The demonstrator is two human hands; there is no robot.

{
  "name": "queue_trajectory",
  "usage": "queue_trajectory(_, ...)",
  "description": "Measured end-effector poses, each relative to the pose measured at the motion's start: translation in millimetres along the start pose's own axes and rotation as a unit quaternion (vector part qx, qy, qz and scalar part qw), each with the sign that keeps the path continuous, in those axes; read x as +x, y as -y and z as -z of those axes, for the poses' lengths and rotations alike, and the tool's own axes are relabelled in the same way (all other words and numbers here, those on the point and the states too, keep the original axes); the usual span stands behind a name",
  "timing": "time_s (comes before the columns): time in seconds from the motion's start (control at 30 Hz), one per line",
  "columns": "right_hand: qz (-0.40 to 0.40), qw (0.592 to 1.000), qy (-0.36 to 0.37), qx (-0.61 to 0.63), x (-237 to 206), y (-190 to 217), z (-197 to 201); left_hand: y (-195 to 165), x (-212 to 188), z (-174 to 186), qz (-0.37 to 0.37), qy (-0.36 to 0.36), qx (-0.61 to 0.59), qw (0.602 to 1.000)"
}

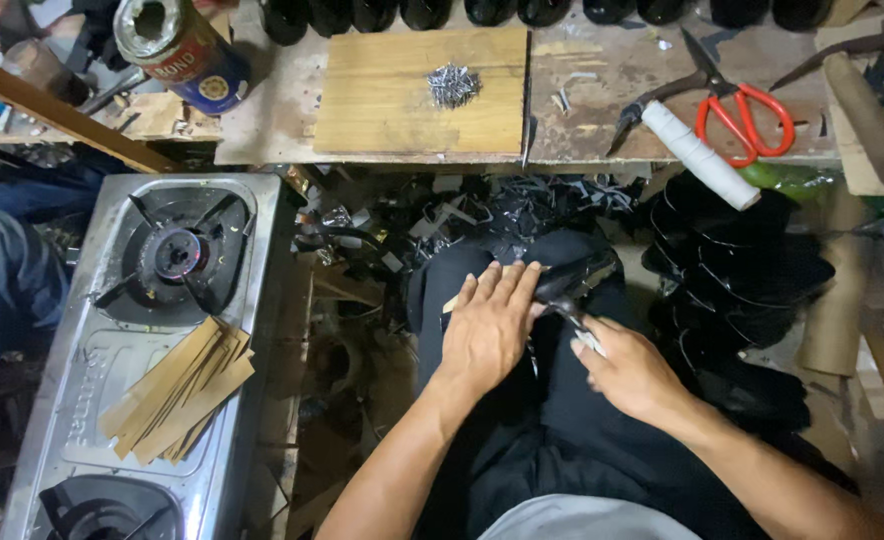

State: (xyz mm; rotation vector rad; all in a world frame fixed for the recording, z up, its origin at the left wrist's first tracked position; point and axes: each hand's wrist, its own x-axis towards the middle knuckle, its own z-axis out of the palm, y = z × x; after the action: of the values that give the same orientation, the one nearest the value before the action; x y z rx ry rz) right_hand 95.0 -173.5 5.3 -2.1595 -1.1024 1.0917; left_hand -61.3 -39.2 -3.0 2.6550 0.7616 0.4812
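Observation:
My left hand [489, 322] lies flat, fingers together, pressing down on a dark shoe piece [572, 275] that rests on my lap. A tan strip edge [450, 303] peeks out beside the thumb. My right hand [630, 372] is closed around a small metal tool [574, 318] whose dark head touches the shoe piece just right of my left fingers. The part of the piece under my left palm is hidden.
A wooden board [392, 100] with a pile of small nails [453, 85] lies on the bench ahead. Red-handled scissors [737, 110], a white-wrapped tool handle [700, 155] and a wooden handle [867, 115] sit right. A gas stove [112, 330] with tan strips [177, 390] stands left. Black shoe parts [742, 270] are stacked right.

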Motion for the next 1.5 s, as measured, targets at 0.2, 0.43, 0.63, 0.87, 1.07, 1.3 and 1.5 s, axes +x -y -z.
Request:
queue_trajectory(0.2, 0.222, 0.949, -0.171, -0.147, -3, -8, -5, 0, 6, 3, -0.013, 0.007, -0.022, 1.000)
queue_trajectory(0.43, 0.005, 0.994, 0.036, -0.101, -1, -10, 22, -9, 21, -8, -0.012, -0.006, 0.005, 1.000)
queue_trajectory(0.63, 0.162, 0.979, -0.126, 0.004, -22, 17, 42, 15, 22, -8, -0.098, 0.025, 0.020, 0.995)
queue_trajectory(0.87, 0.090, 0.985, -0.104, -0.102, -1, 11, 13, 37, 38, 0, -0.089, 0.146, -0.110, 0.979)
queue_trajectory(1.07, 0.230, 0.950, -0.211, -0.023, 3, 1, 15, 37, 44, 2, -0.079, 0.162, -0.135, 0.974)
queue_trajectory(1.3, 0.201, 0.949, -0.223, 0.093, 5, 5, 20, 36, 44, 9, -0.064, 0.157, -0.158, 0.973)
queue_trajectory(1.5, 0.083, 0.980, -0.145, -0.105, 30, -7, 12, 35, 56, 23, -0.036, 0.190, -0.176, 0.965)
